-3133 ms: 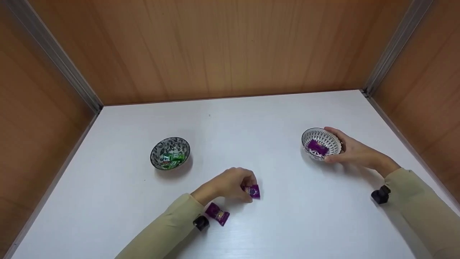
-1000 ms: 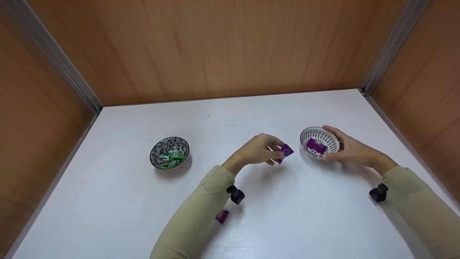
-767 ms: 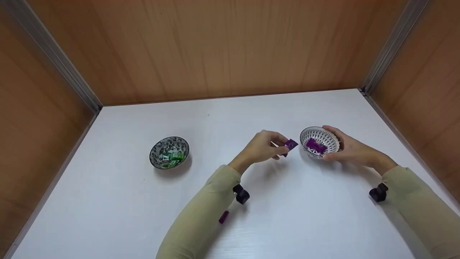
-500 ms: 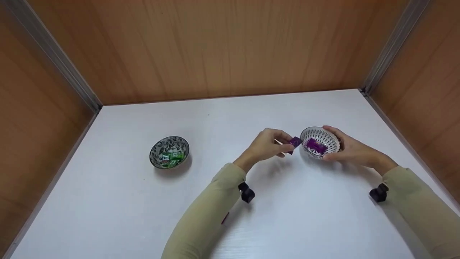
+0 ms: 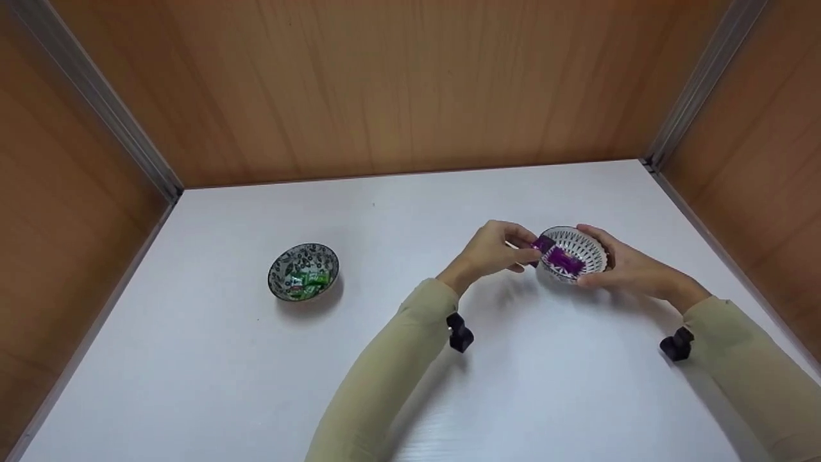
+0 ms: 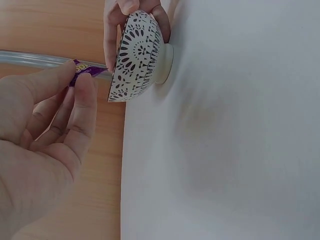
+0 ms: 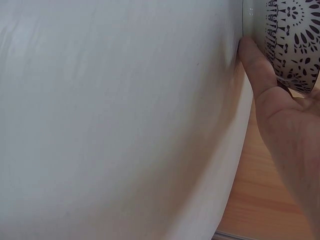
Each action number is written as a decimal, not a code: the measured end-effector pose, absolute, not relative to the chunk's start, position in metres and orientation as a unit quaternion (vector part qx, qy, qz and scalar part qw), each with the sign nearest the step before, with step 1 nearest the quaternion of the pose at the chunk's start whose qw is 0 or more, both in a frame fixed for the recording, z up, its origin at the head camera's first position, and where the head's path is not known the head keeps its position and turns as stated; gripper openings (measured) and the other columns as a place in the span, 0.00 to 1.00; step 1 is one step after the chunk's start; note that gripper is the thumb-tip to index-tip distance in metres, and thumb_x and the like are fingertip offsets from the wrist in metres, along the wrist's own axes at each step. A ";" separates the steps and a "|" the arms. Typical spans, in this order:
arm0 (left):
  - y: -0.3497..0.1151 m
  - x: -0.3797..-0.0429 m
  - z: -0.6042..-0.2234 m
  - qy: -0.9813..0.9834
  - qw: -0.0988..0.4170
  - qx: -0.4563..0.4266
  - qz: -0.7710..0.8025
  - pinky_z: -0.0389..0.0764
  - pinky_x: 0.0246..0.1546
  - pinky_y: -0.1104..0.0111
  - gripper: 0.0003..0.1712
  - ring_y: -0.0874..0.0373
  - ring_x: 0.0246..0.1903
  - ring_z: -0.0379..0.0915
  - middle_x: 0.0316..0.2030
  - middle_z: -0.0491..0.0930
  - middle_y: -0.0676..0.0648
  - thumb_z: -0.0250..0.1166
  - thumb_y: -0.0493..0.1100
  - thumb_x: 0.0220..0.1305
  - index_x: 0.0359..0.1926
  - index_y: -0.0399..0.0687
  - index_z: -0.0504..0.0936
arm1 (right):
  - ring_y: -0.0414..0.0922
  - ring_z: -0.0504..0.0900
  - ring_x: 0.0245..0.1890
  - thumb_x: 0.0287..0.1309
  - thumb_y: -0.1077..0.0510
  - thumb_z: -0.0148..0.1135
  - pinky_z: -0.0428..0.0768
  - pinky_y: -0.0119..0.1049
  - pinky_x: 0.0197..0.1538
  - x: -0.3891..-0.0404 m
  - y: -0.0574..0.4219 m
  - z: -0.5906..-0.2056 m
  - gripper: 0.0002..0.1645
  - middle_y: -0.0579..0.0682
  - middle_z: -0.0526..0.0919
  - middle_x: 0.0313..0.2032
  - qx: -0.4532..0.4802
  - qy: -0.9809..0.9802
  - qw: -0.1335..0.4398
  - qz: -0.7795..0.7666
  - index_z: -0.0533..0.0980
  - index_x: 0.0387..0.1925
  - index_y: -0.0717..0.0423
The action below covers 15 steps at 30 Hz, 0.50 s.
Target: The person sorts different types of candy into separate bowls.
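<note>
My left hand (image 5: 494, 251) pinches a purple wrapped candy (image 5: 544, 244) between thumb and fingers, right at the left rim of a small white bowl with a black pattern (image 5: 587, 249). The same candy (image 6: 82, 71) shows in the left wrist view, its tip close to the bowl's edge. Inside that bowl lies purple candy (image 5: 566, 261). Around the bowl's right side my right hand (image 5: 635, 264) keeps its grip, thumb in front and fingers behind. In the right wrist view a digit of the right hand (image 7: 287, 107) reaches the bowl's foot.
A second patterned bowl (image 5: 281, 276), holding green wrapped candies (image 5: 311, 281), stands on the left of the white table (image 5: 211, 359). Wooden panels (image 5: 410, 90) enclose the back and sides. A black wrist camera (image 5: 460, 333) sits below the left cuff.
My left hand has carried the candy from mid-table rightward and away to the bowl's rim. Another purple candy on the table has become hidden by the left sleeve. The right hand stays put.
</note>
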<state>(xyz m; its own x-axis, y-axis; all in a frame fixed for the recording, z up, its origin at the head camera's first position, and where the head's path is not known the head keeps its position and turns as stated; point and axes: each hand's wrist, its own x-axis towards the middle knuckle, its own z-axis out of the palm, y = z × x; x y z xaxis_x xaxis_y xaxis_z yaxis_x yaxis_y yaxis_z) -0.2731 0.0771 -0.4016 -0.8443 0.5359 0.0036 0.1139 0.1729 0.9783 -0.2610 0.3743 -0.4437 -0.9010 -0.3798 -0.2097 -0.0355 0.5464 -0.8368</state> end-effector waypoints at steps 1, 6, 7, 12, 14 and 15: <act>0.079 -0.273 -0.401 0.748 0.173 0.215 0.604 0.86 0.34 0.66 0.10 0.44 0.41 0.85 0.33 0.85 0.48 0.73 0.33 0.62 0.44 0.37 0.86 | 0.57 0.57 0.70 0.57 0.49 0.76 0.66 0.47 0.66 -0.261 0.374 -0.444 0.66 0.56 0.50 0.76 -0.121 0.859 0.187 -0.461 0.39 0.81 0.40; 0.089 -0.273 -0.402 0.761 0.162 0.202 0.595 0.86 0.32 0.68 0.11 0.45 0.39 0.85 0.32 0.83 0.49 0.73 0.33 0.61 0.45 0.38 0.86 | 0.56 0.60 0.67 0.59 0.54 0.75 0.73 0.33 0.58 -0.260 0.376 -0.444 0.64 0.58 0.53 0.73 -0.128 0.840 0.195 -0.489 0.39 0.81 0.41; 0.092 -0.272 -0.403 0.764 0.158 0.198 0.594 0.86 0.32 0.68 0.11 0.47 0.38 0.85 0.32 0.83 0.49 0.73 0.33 0.61 0.45 0.38 0.86 | 0.56 0.60 0.66 0.59 0.55 0.74 0.74 0.31 0.56 -0.260 0.376 -0.444 0.64 0.58 0.54 0.73 -0.130 0.836 0.196 -0.496 0.39 0.81 0.41; 0.104 -0.269 -0.411 0.768 0.130 0.180 0.601 0.85 0.30 0.71 0.11 0.55 0.33 0.84 0.32 0.82 0.50 0.72 0.34 0.63 0.46 0.39 0.86 | 0.56 0.61 0.65 0.59 0.55 0.74 0.76 0.30 0.54 -0.259 0.376 -0.445 0.64 0.59 0.54 0.72 -0.128 0.837 0.196 -0.495 0.39 0.81 0.41; 0.107 -0.267 -0.413 0.767 0.119 0.175 0.605 0.85 0.30 0.71 0.11 0.58 0.32 0.83 0.32 0.82 0.51 0.72 0.34 0.63 0.47 0.39 0.86 | 0.57 0.61 0.66 0.59 0.54 0.74 0.76 0.31 0.55 -0.260 0.375 -0.445 0.64 0.58 0.54 0.73 -0.126 0.842 0.195 -0.487 0.40 0.81 0.40; 0.109 -0.266 -0.414 0.768 0.114 0.172 0.606 0.85 0.30 0.71 0.11 0.61 0.31 0.81 0.32 0.82 0.52 0.72 0.34 0.63 0.47 0.39 0.87 | 0.57 0.60 0.66 0.59 0.53 0.75 0.76 0.31 0.55 -0.260 0.374 -0.445 0.64 0.58 0.53 0.73 -0.124 0.845 0.195 -0.482 0.40 0.81 0.39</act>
